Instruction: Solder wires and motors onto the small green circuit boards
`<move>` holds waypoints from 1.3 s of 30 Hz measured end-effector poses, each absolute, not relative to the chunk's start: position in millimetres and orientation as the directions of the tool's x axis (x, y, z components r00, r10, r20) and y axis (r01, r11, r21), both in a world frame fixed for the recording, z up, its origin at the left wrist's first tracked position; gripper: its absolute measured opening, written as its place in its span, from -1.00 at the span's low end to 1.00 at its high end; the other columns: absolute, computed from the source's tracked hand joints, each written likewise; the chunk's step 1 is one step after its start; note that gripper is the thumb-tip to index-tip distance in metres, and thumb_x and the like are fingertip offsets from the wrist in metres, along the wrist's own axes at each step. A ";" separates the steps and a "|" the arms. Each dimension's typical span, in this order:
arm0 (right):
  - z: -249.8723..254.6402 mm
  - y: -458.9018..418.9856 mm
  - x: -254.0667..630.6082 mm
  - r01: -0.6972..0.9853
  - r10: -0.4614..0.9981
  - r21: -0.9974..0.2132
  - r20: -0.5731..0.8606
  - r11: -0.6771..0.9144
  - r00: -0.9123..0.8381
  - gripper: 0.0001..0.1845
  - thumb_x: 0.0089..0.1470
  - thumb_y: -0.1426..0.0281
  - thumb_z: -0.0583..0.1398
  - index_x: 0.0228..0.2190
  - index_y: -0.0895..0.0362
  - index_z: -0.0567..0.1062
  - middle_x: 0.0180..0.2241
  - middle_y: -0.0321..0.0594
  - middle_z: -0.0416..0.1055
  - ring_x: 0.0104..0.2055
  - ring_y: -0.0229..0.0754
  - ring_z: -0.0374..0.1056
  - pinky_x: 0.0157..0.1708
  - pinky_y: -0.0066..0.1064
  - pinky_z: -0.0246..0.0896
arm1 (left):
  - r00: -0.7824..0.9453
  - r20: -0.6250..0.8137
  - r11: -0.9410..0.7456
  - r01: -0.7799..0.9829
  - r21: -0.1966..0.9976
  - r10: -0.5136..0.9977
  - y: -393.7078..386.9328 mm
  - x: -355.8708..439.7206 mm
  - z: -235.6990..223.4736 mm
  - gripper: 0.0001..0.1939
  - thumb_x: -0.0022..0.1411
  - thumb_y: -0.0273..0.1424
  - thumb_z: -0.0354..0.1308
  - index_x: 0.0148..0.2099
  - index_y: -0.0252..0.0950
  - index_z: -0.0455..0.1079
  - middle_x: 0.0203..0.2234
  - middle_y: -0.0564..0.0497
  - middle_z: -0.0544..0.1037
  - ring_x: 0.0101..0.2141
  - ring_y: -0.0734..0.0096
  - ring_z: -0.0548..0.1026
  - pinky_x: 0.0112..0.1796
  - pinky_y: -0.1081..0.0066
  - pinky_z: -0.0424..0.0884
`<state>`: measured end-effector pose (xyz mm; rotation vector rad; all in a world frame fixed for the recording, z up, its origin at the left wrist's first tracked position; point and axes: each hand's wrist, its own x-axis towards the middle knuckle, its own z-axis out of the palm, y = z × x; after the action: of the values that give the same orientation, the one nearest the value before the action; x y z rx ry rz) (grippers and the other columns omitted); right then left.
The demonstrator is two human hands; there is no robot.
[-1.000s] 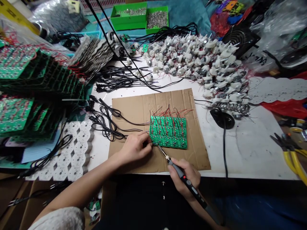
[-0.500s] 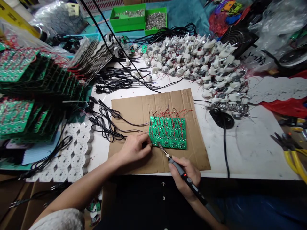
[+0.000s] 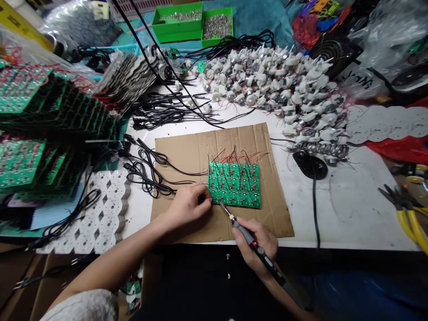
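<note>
My right hand (image 3: 257, 243) is wrapped around the grey and black grip of a soldering iron (image 3: 262, 257), a small red light glowing on its body between my fingers. The iron points away from me, ahead and to the left of that hand, and its metal tip is at the near edge of the green circuit board (image 3: 239, 185), by the corner closest to my left hand. At this size I can't be sure whether the tip touches the board or sits just above it.

My left hand (image 3: 189, 203) is low on the cardboard (image 3: 187, 149), fingers bent and narrow, thumb and forefinger drawn in at the board's near left corner; I can't tell what, if anything, is pinched between them. The board lies flat on the cardboard, just right of my left hand and ahead of my right, with red and black wires across it and past its far edge. Coiled black cables (image 3: 161, 157) lie ahead and left of my left hand, one running in behind my knuckles. Well beyond both hands spreads a heap of white and silver parts (image 3: 267, 80). Far to the right of my right hand are yellow-handled pliers (image 3: 414, 225).
</note>
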<state>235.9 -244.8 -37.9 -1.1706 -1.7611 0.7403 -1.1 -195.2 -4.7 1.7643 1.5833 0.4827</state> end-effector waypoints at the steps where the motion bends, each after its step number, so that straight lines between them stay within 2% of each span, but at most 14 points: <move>1: -38.0 -244.5 236.0 0.412 0.921 -0.824 0.341 0.389 -0.186 -0.86 0.30 0.39 0.27 -0.09 0.07 0.53 -0.35 -0.26 0.57 -0.41 -0.18 0.55 -0.33 -0.40 0.53 | 0.172 -0.185 0.009 0.708 0.706 0.968 -194.8 -0.9 -4.8 -0.90 0.21 -0.50 0.14 -0.38 -0.27 0.37 -0.48 0.06 0.48 -0.43 0.41 0.41 -0.36 0.43 0.23; 11: -42.5 -245.6 231.9 0.426 0.862 -0.749 0.456 0.507 -0.223 -0.76 0.26 0.49 0.28 -0.05 0.04 0.52 -0.35 -0.26 0.57 -0.41 -0.17 0.54 -0.34 -0.40 0.54 | 0.166 -0.232 0.045 0.715 0.698 0.958 -191.7 -1.9 -4.1 -0.93 0.17 -0.49 0.15 -0.38 -0.27 0.43 -0.49 0.05 0.51 -0.44 0.40 0.43 -0.38 0.43 0.24; 15: -39.8 -245.0 233.7 0.372 0.881 -0.799 0.418 0.473 -0.223 -0.77 0.27 0.50 0.27 -0.05 0.05 0.51 -0.32 -0.25 0.56 -0.38 -0.19 0.54 -0.33 -0.41 0.53 | 0.167 -0.232 0.045 0.712 0.701 0.958 -190.6 -2.1 -4.0 -0.93 0.13 -0.51 0.16 -0.39 -0.27 0.42 -0.50 0.06 0.51 -0.45 0.42 0.42 -0.38 0.44 0.23; 22: -36.7 -247.1 236.9 0.361 0.932 -0.859 0.338 0.363 -0.132 -0.82 0.31 0.41 0.27 -0.06 0.04 0.51 -0.33 -0.25 0.55 -0.41 -0.19 0.52 -0.36 -0.41 0.52 | 0.174 -0.240 0.045 0.715 0.698 0.955 -189.5 -2.0 -2.2 -0.93 0.12 -0.52 0.15 -0.40 -0.28 0.41 -0.51 0.06 0.49 -0.44 0.42 0.41 -0.38 0.43 0.22; 34: -43.8 -242.7 237.7 0.345 0.901 -0.835 0.422 0.428 -0.099 -0.82 0.26 0.43 0.28 -0.09 0.06 0.55 -0.34 -0.26 0.56 -0.44 -0.20 0.53 -0.40 -0.44 0.51 | 0.163 -0.251 0.058 0.723 0.689 0.954 -189.4 -0.8 -3.2 -0.92 0.13 -0.52 0.13 -0.39 -0.27 0.41 -0.49 0.05 0.52 -0.42 0.38 0.45 -0.34 0.41 0.27; 39: -40.2 -243.5 238.1 0.331 0.923 -0.862 0.370 0.384 -0.107 -0.85 0.28 0.40 0.26 -0.10 0.05 0.54 -0.36 -0.27 0.55 -0.43 -0.18 0.53 -0.41 -0.43 0.50 | 0.154 -0.270 0.057 0.767 0.639 0.951 -188.5 1.9 0.3 -0.92 0.11 -0.52 0.13 -0.39 -0.26 0.42 -0.49 0.05 0.53 -0.41 0.36 0.46 -0.35 0.40 0.27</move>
<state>238.1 -243.5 -40.2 -1.1270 -1.6517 0.7477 1.9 -188.5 0.3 1.7453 1.6500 0.3394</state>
